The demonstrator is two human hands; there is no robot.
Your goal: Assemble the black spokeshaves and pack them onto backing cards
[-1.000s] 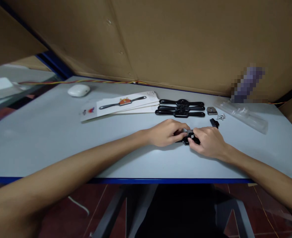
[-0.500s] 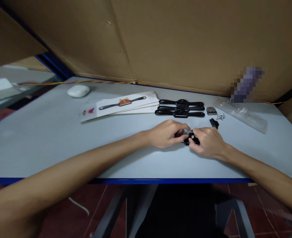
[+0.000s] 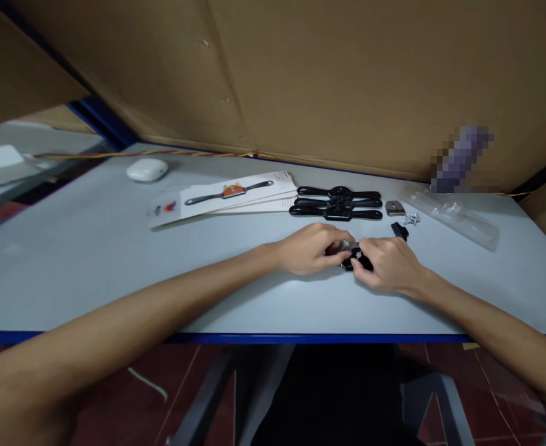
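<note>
My left hand [image 3: 312,249] and my right hand [image 3: 390,265] meet over a black tool body [image 3: 353,262] that lies on the pale grey table [image 3: 91,248]. Both hands grip it; the fingertips of the right pinch a small shiny part at its middle. Most of the tool is hidden under the hands. Behind them lie three more black two-handled tools [image 3: 337,202] side by side. A small black piece [image 3: 399,230], a grey metal plate [image 3: 394,208] and a few small silver screws [image 3: 412,218] sit just right of those.
Printed leaflets [image 3: 226,197] with a tool picture lie at centre left, a white puck-shaped device [image 3: 147,169] at the far left. A clear plastic bag [image 3: 454,214] rests at the right. Cardboard walls [image 3: 347,80] close the back; the table's blue front edge [image 3: 301,338] is near me.
Both hands stay on the black tool body; the fingers shift only slightly. Nothing else has moved.
</note>
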